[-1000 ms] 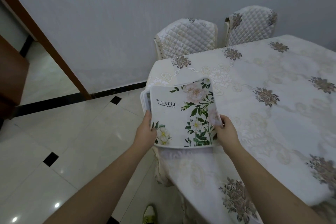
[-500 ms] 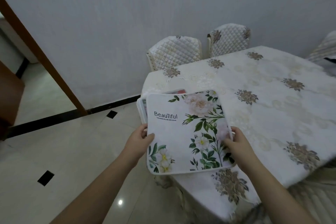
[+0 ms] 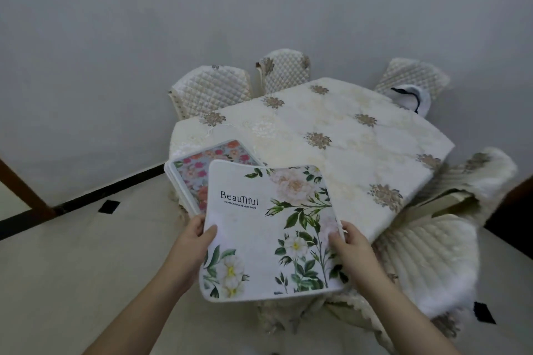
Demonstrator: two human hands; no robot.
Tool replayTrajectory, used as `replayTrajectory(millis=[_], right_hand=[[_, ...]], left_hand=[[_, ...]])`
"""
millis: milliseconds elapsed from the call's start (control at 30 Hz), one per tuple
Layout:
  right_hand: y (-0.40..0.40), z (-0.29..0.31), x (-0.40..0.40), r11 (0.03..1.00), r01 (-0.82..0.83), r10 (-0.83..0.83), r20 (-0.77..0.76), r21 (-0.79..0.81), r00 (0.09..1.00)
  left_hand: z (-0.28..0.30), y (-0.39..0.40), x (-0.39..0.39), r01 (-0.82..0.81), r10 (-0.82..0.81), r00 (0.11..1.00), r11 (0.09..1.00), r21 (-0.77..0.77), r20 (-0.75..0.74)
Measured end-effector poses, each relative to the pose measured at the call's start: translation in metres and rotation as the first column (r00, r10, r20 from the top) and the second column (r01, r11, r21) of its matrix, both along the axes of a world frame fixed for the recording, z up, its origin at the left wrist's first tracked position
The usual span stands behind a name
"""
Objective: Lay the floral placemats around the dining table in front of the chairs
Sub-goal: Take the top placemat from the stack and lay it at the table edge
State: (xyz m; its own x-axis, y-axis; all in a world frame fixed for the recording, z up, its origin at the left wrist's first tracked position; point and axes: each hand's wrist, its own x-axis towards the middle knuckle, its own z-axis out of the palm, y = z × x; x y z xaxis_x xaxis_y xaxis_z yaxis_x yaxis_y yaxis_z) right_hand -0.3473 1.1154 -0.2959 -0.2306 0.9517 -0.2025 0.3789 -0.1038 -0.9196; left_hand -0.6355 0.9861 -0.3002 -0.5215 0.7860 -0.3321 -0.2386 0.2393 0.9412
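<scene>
Both hands gripped the top mat (image 3: pixel 268 228) by its side edges: left hand (image 3: pixel 189 248) at 9 o'clock, right hand (image 3: pixel 350 248) at 3 o'clock, thumbs on top. It was held over the table's (image 3: pixel 346 135) near corner. A stack (image 3: pixel 199 170) of more mats peeked out at its 11 o'clock. Quilted chairs (image 3: pixel 213 89) ringed the table.

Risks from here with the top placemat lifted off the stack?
1. The stack of placemats overhangs the table corner; a brush from the lifted placemat might knock it to the floor.
2. The left hand and right hand pinch only the side edges, so the placemat may sag or slip.
3. The loose tablecloth may bunch if the placemat is slid.
</scene>
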Motion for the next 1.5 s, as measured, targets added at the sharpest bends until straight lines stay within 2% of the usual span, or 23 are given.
replayTrajectory(millis=[100,333,533,967,1100,1233,1500], right_hand=[[-0.020,0.007,0.024,0.999,0.040,-0.040,0.040,0.002,0.998],[-0.029,0.028,0.073,0.996,0.089,-0.089,0.013,0.000,0.996],[-0.017,0.036,0.123,0.995,0.097,-0.097,0.011,0.039,0.995],[0.051,0.038,0.253,0.997,0.047,-0.058,-0.170,-0.068,0.984],[0.079,0.041,0.259,0.997,-0.016,0.004,-0.151,-0.080,0.988],[0.110,0.042,0.245,0.997,-0.064,0.061,-0.085,-0.040,0.994],[0.183,0.025,0.205,0.989,-0.119,0.122,0.031,-0.083,0.992]], left_hand=[[0.001,-0.005,0.017,0.059,-0.059,0.998,0.998,-0.034,0.006],[0.009,0.000,0.056,0.120,-0.122,0.992,0.992,-0.047,-0.040],[0.014,0.017,0.102,0.113,-0.116,0.990,0.993,-0.044,-0.076],[0.019,0.065,0.238,-0.027,0.024,0.998,0.998,-0.056,-0.063],[0.009,0.074,0.249,-0.090,0.091,0.996,0.991,-0.098,0.004],[-0.004,0.087,0.244,-0.141,0.143,0.990,0.979,-0.146,0.006],[-0.033,0.148,0.222,-0.077,0.079,0.997,0.976,-0.205,0.002]])
